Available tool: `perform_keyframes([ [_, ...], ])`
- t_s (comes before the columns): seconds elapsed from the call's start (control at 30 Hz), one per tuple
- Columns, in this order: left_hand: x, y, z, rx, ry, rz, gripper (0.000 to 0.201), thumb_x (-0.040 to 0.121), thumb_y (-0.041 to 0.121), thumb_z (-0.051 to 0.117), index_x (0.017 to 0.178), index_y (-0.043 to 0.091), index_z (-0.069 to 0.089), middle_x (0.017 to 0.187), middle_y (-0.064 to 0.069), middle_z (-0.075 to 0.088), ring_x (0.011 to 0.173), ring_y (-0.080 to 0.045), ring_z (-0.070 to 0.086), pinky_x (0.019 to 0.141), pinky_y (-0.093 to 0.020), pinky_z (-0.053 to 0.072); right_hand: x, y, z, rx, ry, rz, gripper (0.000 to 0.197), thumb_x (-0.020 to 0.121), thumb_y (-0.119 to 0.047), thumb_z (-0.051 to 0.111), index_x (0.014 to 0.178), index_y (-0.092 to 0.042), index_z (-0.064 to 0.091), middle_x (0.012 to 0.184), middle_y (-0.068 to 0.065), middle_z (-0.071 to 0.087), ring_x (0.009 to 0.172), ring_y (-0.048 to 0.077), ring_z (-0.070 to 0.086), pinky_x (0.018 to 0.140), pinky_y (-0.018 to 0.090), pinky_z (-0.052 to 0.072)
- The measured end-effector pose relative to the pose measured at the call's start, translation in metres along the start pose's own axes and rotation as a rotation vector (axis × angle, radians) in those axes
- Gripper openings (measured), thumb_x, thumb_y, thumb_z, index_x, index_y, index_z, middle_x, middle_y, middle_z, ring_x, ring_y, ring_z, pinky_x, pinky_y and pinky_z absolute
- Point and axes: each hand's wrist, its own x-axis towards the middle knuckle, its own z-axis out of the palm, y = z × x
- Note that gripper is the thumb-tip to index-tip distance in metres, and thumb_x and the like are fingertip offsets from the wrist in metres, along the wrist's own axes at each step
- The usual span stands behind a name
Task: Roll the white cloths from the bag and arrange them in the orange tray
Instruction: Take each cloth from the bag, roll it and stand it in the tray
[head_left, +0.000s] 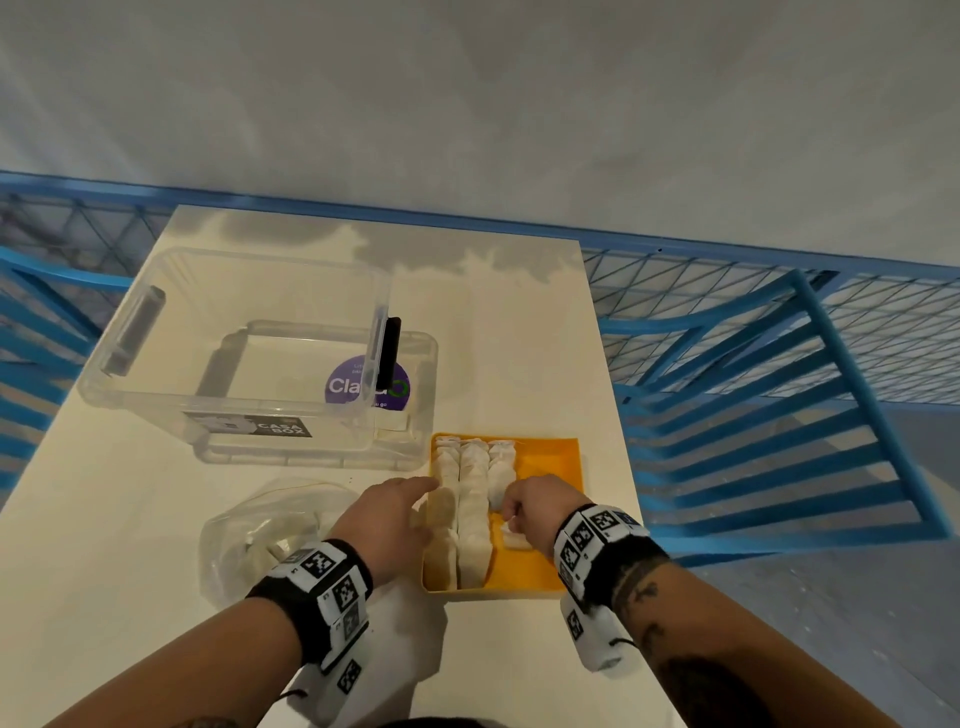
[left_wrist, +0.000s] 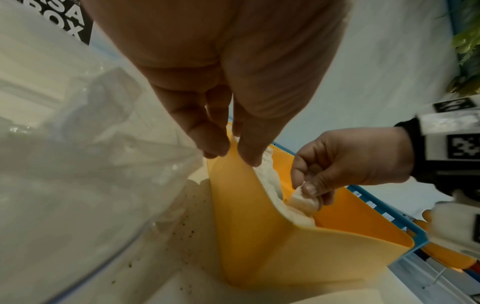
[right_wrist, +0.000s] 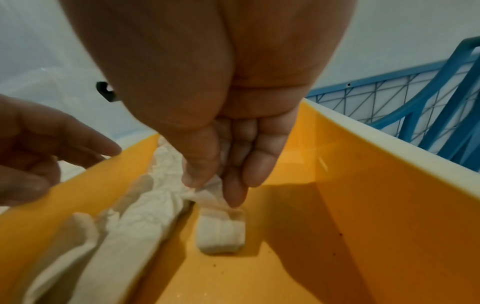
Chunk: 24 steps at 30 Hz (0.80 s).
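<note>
The orange tray (head_left: 553, 462) sits on the white table in front of me. Rows of rolled white cloths (head_left: 472, 499) fill its left side. My right hand (head_left: 511, 512) pinches the loose end of a small rolled cloth (right_wrist: 221, 232), which lies on the tray floor beside the rows. My left hand (head_left: 426, 486) reaches to the tray's left wall (left_wrist: 246, 205), its straight fingers (left_wrist: 213, 144) touching the rim and holding nothing. A clear plastic bag (head_left: 270, 525) with white cloths inside lies left of the tray.
A clear plastic storage box (head_left: 249, 353) with its lid leaning against it stands behind the tray and bag. Blue chairs (head_left: 779, 415) and a blue wire fence (head_left: 701, 280) stand close past the table's right edge. The tray's right half shows bare orange floor.
</note>
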Motion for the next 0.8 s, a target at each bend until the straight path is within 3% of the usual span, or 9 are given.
perform_keyframes([
  [0.13, 0.000, 0.001, -0.001, -0.012, -0.004, -0.022, 0.062, 0.086, 0.025, 0.069, 0.142, 0.037, 0.045, 0.139, 0.004, 0.053, 0.110, -0.016, 0.060, 0.097, -0.033, 0.050, 0.019, 0.003, -0.004, 0.001, 0.107, 0.026, 0.018, 0.088, -0.006, 0.060, 0.094, -0.022, 0.066, 0.085, -0.007, 0.058, 0.084, 0.016, 0.058, 0.069, 0.025, 0.045],
  [0.27, 0.000, 0.003, -0.001, -0.007, -0.001, -0.019, 0.062, 0.087, 0.025, 0.068, 0.143, 0.035, 0.045, 0.140, 0.004, 0.052, 0.112, -0.017, 0.059, 0.098, -0.033, 0.049, 0.029, 0.006, -0.007, 0.106, 0.185, 0.079, 0.010, 0.090, -0.015, 0.064, 0.096, -0.021, 0.069, 0.095, -0.001, 0.063, 0.085, 0.016, 0.058, 0.073, 0.026, 0.047],
  [0.37, 0.000, 0.002, 0.000, -0.012, 0.006, -0.021, 0.062, 0.086, 0.024, 0.068, 0.143, 0.035, 0.045, 0.139, 0.006, 0.052, 0.110, -0.016, 0.059, 0.096, -0.031, 0.050, 0.034, 0.009, -0.008, 0.168, 0.189, 0.107, 0.008, 0.090, -0.015, 0.066, 0.096, -0.020, 0.069, 0.090, -0.005, 0.061, 0.075, 0.007, 0.053, 0.071, 0.024, 0.045],
  [0.5, 0.000, 0.001, 0.001, -0.009, 0.010, -0.021, 0.062, 0.086, 0.024, 0.068, 0.143, 0.036, 0.045, 0.139, 0.007, 0.052, 0.112, -0.016, 0.059, 0.097, -0.032, 0.049, 0.037, 0.008, -0.007, 0.186, 0.194, 0.132, 0.006, 0.087, -0.020, 0.069, 0.088, -0.025, 0.068, 0.094, -0.004, 0.065, 0.083, 0.014, 0.059, 0.073, 0.025, 0.048],
  [0.7, 0.002, 0.002, 0.002, 0.018, 0.012, -0.013, 0.063, 0.085, 0.025, 0.069, 0.142, 0.036, 0.045, 0.137, 0.006, 0.054, 0.110, -0.016, 0.059, 0.096, -0.032, 0.050, 0.038, 0.006, -0.005, 0.219, 0.205, 0.127, 0.005, 0.087, -0.023, 0.070, 0.091, -0.027, 0.067, 0.105, -0.002, 0.069, 0.089, 0.017, 0.062, 0.077, 0.027, 0.052],
  [0.8, 0.002, 0.002, 0.002, 0.035, 0.012, -0.010, 0.062, 0.084, 0.024, 0.068, 0.142, 0.035, 0.046, 0.135, 0.007, 0.055, 0.108, -0.015, 0.060, 0.095, -0.031, 0.050, 0.033, 0.006, -0.004, 0.274, 0.218, 0.131, 0.021, 0.087, -0.021, 0.070, 0.107, -0.023, 0.065, 0.114, 0.000, 0.066, 0.100, 0.020, 0.063, 0.085, 0.029, 0.052],
])
